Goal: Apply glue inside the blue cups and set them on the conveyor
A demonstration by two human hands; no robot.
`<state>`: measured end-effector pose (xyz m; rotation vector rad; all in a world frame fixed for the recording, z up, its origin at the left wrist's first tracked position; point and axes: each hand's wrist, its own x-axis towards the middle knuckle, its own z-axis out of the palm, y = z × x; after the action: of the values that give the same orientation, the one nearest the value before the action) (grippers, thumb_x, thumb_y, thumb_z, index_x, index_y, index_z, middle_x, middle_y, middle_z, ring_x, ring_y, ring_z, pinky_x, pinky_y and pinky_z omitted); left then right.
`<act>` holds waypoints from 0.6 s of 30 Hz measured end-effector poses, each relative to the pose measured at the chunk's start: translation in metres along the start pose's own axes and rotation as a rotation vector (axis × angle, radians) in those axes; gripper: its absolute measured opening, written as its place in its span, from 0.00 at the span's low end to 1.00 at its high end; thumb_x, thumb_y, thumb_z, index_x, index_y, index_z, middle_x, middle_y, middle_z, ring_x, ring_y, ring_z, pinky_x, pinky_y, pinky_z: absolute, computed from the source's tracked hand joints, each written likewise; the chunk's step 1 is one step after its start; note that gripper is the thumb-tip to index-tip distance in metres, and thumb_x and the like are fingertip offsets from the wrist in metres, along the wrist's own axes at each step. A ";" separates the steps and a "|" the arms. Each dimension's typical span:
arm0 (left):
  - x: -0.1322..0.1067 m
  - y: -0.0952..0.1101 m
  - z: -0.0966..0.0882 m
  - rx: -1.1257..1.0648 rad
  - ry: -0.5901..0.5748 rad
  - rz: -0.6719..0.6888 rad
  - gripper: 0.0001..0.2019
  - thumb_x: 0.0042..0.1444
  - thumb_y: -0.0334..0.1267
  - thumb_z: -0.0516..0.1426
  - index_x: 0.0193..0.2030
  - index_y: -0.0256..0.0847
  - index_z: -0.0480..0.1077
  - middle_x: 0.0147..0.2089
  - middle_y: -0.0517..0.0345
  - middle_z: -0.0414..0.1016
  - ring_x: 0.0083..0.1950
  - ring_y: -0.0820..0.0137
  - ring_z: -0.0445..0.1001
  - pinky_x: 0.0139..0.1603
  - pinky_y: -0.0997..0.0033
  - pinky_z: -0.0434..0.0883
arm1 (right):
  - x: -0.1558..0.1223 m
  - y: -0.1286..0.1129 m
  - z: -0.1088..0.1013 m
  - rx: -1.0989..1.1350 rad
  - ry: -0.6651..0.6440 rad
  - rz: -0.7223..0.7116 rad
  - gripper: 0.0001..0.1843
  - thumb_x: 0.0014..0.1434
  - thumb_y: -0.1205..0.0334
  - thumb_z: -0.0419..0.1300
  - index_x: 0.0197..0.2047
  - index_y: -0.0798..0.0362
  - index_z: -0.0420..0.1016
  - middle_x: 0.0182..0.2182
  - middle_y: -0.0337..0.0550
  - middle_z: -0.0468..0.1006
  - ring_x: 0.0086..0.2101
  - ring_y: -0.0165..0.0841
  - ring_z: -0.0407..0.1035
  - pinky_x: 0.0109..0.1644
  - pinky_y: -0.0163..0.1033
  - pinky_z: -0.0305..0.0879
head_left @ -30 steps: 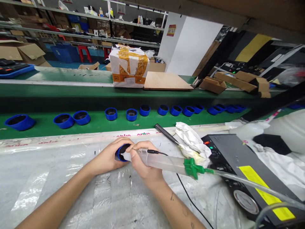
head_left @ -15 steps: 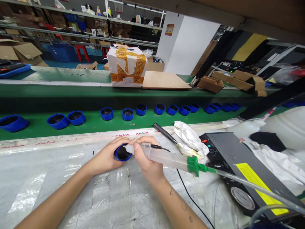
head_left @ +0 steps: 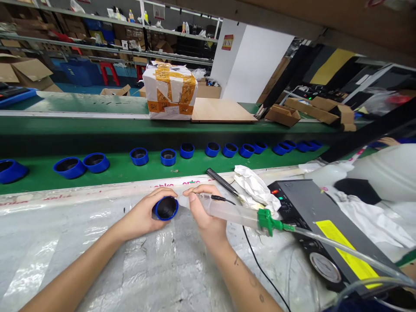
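My left hand [head_left: 143,216] is wrapped round a blue ring-shaped cup [head_left: 167,208] with a dark inside, its opening tilted towards me. In my right hand [head_left: 206,212] lies a translucent dispensing syringe [head_left: 237,215], gripped near its front end. Its pale tip points left, close to the cup's right rim; whether it touches the rim I cannot tell. A green adapter [head_left: 266,222] caps the syringe's rear, and a clear hose [head_left: 338,247] runs from it to the right. A black cable with a plug [head_left: 218,198] comes out beside my right hand.
Several similar blue cups [head_left: 168,157] stand in a row on the green belt [head_left: 120,173] behind the plastic-covered table [head_left: 107,277]. Right of my hands are a black-handled tool [head_left: 222,181], crumpled tissue [head_left: 255,184] and a grey dispenser unit [head_left: 325,225] with a gauge. A taped box [head_left: 170,91] sits beyond.
My right hand and the syringe have shifted slightly right, so the tip has left the cup's opening. The row of cups appears further left in view.
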<state>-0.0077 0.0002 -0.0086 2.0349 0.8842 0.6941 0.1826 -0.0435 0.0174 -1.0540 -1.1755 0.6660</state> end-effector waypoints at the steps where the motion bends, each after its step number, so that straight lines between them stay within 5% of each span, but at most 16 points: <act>1: 0.000 0.001 0.000 0.001 0.002 0.002 0.24 0.53 0.27 0.61 0.57 0.47 0.68 0.61 0.51 0.72 0.63 0.56 0.71 0.66 0.54 0.70 | -0.001 0.000 -0.001 -0.012 0.002 0.004 0.02 0.61 0.65 0.64 0.36 0.49 0.74 0.33 0.41 0.84 0.37 0.36 0.80 0.43 0.42 0.75; 9: 0.002 0.002 0.002 0.010 0.057 0.042 0.24 0.53 0.26 0.62 0.56 0.47 0.70 0.59 0.49 0.69 0.65 0.58 0.70 0.67 0.56 0.69 | -0.006 0.001 -0.004 -0.052 -0.018 -0.015 0.01 0.63 0.63 0.64 0.39 0.49 0.75 0.35 0.41 0.84 0.37 0.37 0.80 0.42 0.41 0.75; 18: -0.001 -0.003 -0.014 -0.100 0.083 -0.109 0.31 0.46 0.35 0.70 0.59 0.47 0.70 0.62 0.50 0.72 0.63 0.54 0.73 0.66 0.53 0.70 | -0.014 -0.001 -0.014 -0.037 -0.056 -0.025 0.07 0.66 0.60 0.62 0.48 0.45 0.72 0.41 0.43 0.84 0.42 0.41 0.79 0.39 0.44 0.73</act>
<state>-0.0192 0.0066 -0.0039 1.8671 0.9808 0.7520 0.1920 -0.0603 0.0118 -1.0556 -1.2519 0.6602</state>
